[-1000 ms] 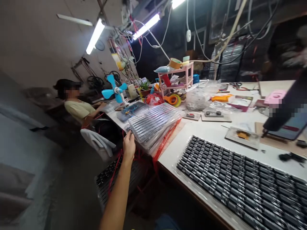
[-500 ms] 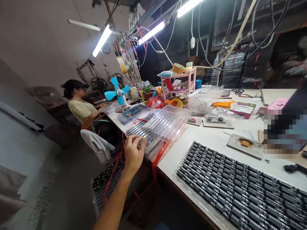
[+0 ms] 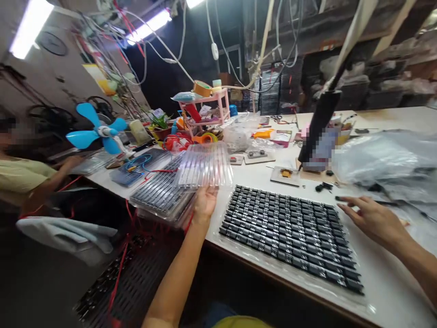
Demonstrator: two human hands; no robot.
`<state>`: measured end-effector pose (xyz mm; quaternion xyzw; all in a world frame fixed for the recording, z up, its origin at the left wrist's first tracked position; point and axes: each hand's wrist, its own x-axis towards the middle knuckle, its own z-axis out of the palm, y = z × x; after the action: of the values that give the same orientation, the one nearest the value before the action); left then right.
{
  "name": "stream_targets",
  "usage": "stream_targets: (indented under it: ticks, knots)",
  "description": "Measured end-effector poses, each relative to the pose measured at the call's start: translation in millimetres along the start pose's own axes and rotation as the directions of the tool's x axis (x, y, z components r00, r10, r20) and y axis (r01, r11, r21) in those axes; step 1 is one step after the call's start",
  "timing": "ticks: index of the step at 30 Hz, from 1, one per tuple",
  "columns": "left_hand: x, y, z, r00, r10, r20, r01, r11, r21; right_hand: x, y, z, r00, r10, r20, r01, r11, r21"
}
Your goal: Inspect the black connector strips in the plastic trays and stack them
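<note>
Left hand [image 3: 204, 203] fingers gripping one clear empty tray [image 3: 204, 166]; right hand [image 3: 372, 218] fingers spread, empty, beside one filled tray [image 3: 290, 230].

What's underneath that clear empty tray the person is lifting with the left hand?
Under the clear tray, held at its near edge by the left hand, sits a stack of trays filled with dark parts. Only the top layer shows; how many lie below is hidden.

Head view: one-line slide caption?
Left hand lifts a clear empty tray off a stack, right hand open beside the filled component tray.
</note>
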<state>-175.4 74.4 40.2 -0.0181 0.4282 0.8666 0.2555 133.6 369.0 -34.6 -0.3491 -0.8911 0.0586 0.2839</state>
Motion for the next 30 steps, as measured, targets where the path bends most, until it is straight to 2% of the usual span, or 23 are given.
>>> stream_targets:
  ticks: [2,4,5,6,7,8,9,10,11,12,14,16,19,21,23,30]
  knots:
    - [-9,0,2.4,0.997,0.064,0.032,-0.063,0.998,-0.023,-5,-18,-15,1.0,0.02,-0.01,-0.02,0.999,0.051]
    - [-25,7,-8.2,0.992,0.085,0.091,-0.084,0.996,-0.008,-16,-38,-32,0.998,0.058,-0.025,-0.055,0.992,0.11]
    - [-33,13,-16.9,0.988,0.098,0.117,-0.1,0.995,0.017,-22,-49,-41,0.996,0.086,-0.018,-0.081,0.979,0.187]
    - [-39,19,-26.6,0.983,0.127,0.132,-0.139,0.987,0.079,-30,-60,-50,0.989,0.149,0.002,-0.139,0.919,0.368]
    - [-44,24,-36.2,0.98,0.158,0.122,-0.175,0.974,0.143,-37,-73,-59,0.978,0.2,0.062,-0.2,0.807,0.556]
    - [-47,28,-44.7,0.977,0.172,0.129,-0.198,0.952,0.233,-44,-85,-66,0.961,0.235,0.144,-0.265,0.646,0.716]
    - [-48,30,-51.6,0.974,0.167,0.155,-0.213,0.911,0.354,-51,-95,-73,0.943,0.247,0.223,-0.318,0.472,0.822]
    - [-47,29,-56.5,0.971,0.143,0.192,-0.22,0.848,0.482,-57,-105,-78,0.925,0.242,0.292,-0.362,0.333,0.871]
    - [-44,27,-59.4,0.966,0.103,0.237,-0.229,0.766,0.601,-63,-112,-81,0.91,0.242,0.338,-0.395,0.25,0.884]
    - [-41,23,-60.5,0.959,0.061,0.277,-0.245,0.674,0.697,-68,-116,-81,0.896,0.255,0.362,-0.419,0.225,0.879]
    - [-29,10,-58.9,0.946,0.036,0.323,-0.293,0.526,0.799,-75,-117,-77,0.871,0.307,0.383,-0.47,0.297,0.831]
    - [-15,-4,-54.7,0.937,0.07,0.343,-0.336,0.446,0.829,-77,-109,-67,0.858,0.351,0.374,-0.505,0.448,0.738]
    - [4,-22,-48.8,0.914,0.108,0.39,-0.403,0.332,0.853,-76,-89,-50,0.89,0.381,0.252,-0.457,0.746,0.485]
    - [12,-30,-46.8,0.901,0.114,0.419,-0.434,0.285,0.855,-76,-78,-43,0.908,0.383,0.172,-0.419,0.858,0.298]
    - [15,-33,-46.4,0.892,0.106,0.439,-0.451,0.26,0.854,-76,-72,-40,0.911,0.378,0.166,-0.408,0.887,0.218]
    - [10,-25,-44.9,0.875,-0.042,0.482,-0.454,0.272,0.849,-75,-74,-32,0.921,0.331,0.204,-0.37,0.909,0.194]
